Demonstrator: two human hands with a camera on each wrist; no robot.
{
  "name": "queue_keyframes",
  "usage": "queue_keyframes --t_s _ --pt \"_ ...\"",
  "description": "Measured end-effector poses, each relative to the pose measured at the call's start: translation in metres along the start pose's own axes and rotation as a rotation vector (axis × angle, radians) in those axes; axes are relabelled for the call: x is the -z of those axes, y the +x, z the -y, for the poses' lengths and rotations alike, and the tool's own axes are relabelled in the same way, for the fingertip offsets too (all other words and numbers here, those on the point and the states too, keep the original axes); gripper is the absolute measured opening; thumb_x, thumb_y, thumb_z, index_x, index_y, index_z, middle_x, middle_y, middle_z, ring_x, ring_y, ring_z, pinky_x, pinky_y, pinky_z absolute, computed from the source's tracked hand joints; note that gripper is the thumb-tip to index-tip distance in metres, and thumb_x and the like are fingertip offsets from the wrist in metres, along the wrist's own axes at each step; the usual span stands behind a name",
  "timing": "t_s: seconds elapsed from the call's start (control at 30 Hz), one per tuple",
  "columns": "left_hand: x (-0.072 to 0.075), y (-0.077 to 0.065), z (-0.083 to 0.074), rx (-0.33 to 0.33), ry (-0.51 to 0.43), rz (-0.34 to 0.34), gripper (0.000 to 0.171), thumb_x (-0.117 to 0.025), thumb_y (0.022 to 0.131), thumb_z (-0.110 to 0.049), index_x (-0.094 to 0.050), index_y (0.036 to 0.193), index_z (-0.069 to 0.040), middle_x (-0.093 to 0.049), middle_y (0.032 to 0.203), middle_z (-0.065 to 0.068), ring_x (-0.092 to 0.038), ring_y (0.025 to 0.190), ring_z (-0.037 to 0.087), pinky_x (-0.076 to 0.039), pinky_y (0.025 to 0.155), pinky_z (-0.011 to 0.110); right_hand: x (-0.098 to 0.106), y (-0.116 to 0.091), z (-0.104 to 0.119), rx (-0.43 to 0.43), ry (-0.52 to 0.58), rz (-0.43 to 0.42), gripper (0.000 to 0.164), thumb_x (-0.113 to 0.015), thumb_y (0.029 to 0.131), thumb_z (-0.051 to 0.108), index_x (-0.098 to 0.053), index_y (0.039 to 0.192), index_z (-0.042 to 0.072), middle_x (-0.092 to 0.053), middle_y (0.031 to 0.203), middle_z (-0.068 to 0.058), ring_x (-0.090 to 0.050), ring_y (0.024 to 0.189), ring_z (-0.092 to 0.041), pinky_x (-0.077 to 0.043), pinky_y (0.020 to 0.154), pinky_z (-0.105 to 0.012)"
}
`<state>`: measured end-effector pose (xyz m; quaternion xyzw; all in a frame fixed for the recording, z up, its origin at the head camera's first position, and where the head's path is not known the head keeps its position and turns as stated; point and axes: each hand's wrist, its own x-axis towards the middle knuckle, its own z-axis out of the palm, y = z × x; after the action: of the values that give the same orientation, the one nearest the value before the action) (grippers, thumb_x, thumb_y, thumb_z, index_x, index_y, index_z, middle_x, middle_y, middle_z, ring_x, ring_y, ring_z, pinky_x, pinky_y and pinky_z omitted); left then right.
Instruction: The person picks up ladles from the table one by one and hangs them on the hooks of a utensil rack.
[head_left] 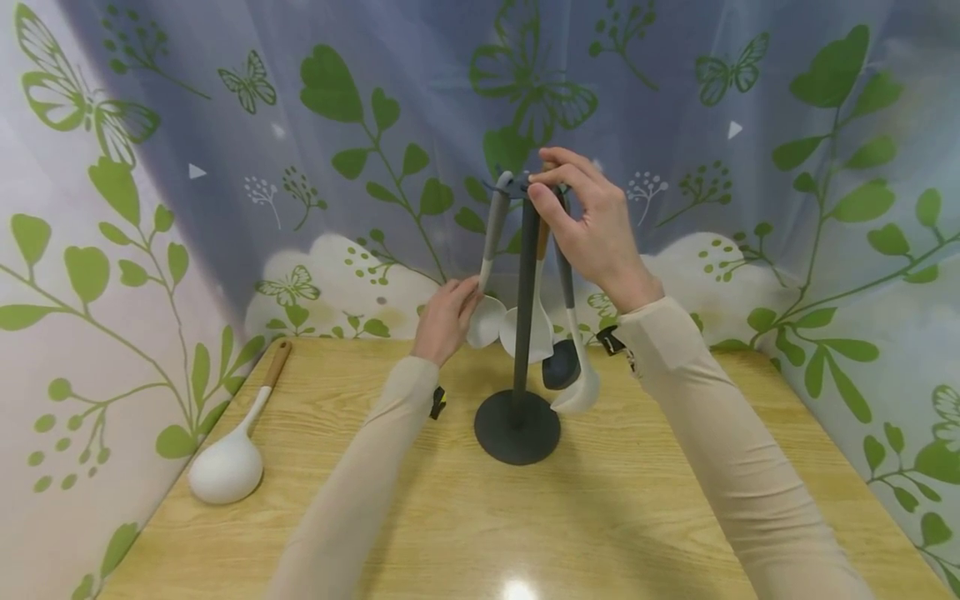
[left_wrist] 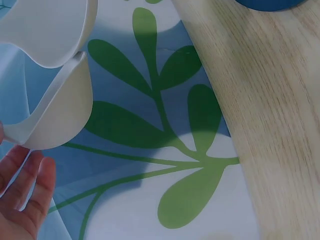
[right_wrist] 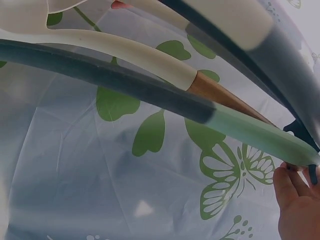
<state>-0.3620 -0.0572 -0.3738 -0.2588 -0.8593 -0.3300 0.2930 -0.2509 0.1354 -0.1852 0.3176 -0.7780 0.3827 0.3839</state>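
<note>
A dark utensil stand (head_left: 517, 425) with a round base stands upright on the table. My right hand (head_left: 588, 221) grips its hooked top, fingers and thumb around the rack, beside the ends of hanging handles. To the left, a white ladle (left_wrist: 65, 112) with a grey handle (head_left: 495, 225) hangs from a hook. My left hand (head_left: 447, 321) pinches its neck just above the bowl; part of this hold is cut off in the left wrist view. Also hanging are a brown-handled white utensil (right_wrist: 125, 50), a dark ladle (head_left: 561, 365) and a white ladle (head_left: 581, 392) with a dark handle.
A large white ladle (head_left: 227, 471) with a wooden handle lies on the table's left side. The wooden table (head_left: 450, 533) meets patterned curtains (head_left: 420, 100) at the back and both sides.
</note>
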Motion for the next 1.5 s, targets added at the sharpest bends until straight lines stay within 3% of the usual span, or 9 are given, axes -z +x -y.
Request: queue_keyframes --t_s 0.23,0.57,0.8,0.97,1.03,1.2,1.5 --pt "-0.002 0.001 0.0 -0.005 0.011 -0.01 0.03 -0.056 0.096 -0.022 -0.062 0.124 -0.014 -0.066 0.102 0.008 -0.059 0.088 0.021 -0.055 0.073 0.04 0.0 0.0 0.0 -0.001 0.001 0.0 0.022 -0.056 0.093 0.011 -0.067 0.103 -0.005 -0.054 0.132 -0.021 -0.049 0.12 -0.026 -0.041 0.101 -0.04" --pt "-0.003 -0.009 0.006 0.014 -0.044 0.012 0.031 -0.055 0.097 -0.02 -0.06 0.126 -0.009 -0.064 0.109 0.01 -0.059 0.094 0.019 -0.054 0.079 0.04 0.0 0.0 0.001 -0.003 -0.002 0.007 0.022 -0.056 0.093 0.012 -0.067 0.103 -0.005 -0.053 0.133 -0.02 -0.049 0.121 -0.026 -0.04 0.102 -0.041" --pt "0.0 -0.019 0.009 0.015 -0.066 -0.004 0.033 -0.053 0.098 -0.024 -0.059 0.127 -0.01 -0.064 0.111 0.01 -0.059 0.096 0.019 -0.055 0.07 0.037 0.001 0.0 0.0 0.002 0.01 0.0 0.023 -0.055 0.093 0.012 -0.066 0.103 -0.006 -0.053 0.133 -0.021 -0.049 0.12 -0.026 -0.04 0.103 -0.038" --pt "0.003 -0.025 0.01 0.007 -0.062 -0.012 0.032 -0.051 0.099 -0.024 -0.059 0.127 -0.009 -0.064 0.109 0.009 -0.055 0.072 0.017 -0.051 0.061 0.036 0.001 -0.001 -0.001 0.003 0.022 -0.003 0.024 -0.055 0.094 0.014 -0.066 0.103 -0.006 -0.053 0.133 -0.021 -0.049 0.12 -0.027 -0.04 0.103 -0.038" --pt "0.006 -0.028 0.01 0.002 -0.083 -0.027 0.032 -0.051 0.099 -0.023 -0.059 0.126 -0.008 -0.064 0.108 0.01 -0.055 0.071 0.017 -0.051 0.061 0.037 0.002 -0.001 -0.002 0.001 0.025 -0.003 0.025 -0.055 0.094 0.015 -0.066 0.103 -0.006 -0.052 0.134 -0.021 -0.049 0.12 -0.026 -0.04 0.103 -0.038" --pt "0.012 -0.037 0.012 -0.017 -0.144 -0.087 0.028 -0.051 0.099 -0.02 -0.063 0.12 -0.004 -0.064 0.111 0.011 -0.059 0.089 0.018 -0.055 0.066 0.037 0.002 -0.001 -0.003 0.008 0.033 -0.006 0.027 -0.056 0.095 0.017 -0.066 0.103 -0.006 -0.051 0.135 -0.021 -0.049 0.12 -0.026 -0.039 0.103 -0.037" --pt "0.018 -0.057 0.021 -0.014 -0.148 -0.107 0.026 -0.052 0.099 -0.02 -0.066 0.114 -0.004 -0.066 0.104 0.009 -0.059 0.087 0.016 -0.055 0.066 0.036 0.001 -0.001 -0.002 -0.01 0.03 0.006 0.025 -0.056 0.094 0.015 -0.067 0.105 -0.006 -0.049 0.138 -0.018 -0.047 0.121 -0.026 -0.037 0.105 -0.036"
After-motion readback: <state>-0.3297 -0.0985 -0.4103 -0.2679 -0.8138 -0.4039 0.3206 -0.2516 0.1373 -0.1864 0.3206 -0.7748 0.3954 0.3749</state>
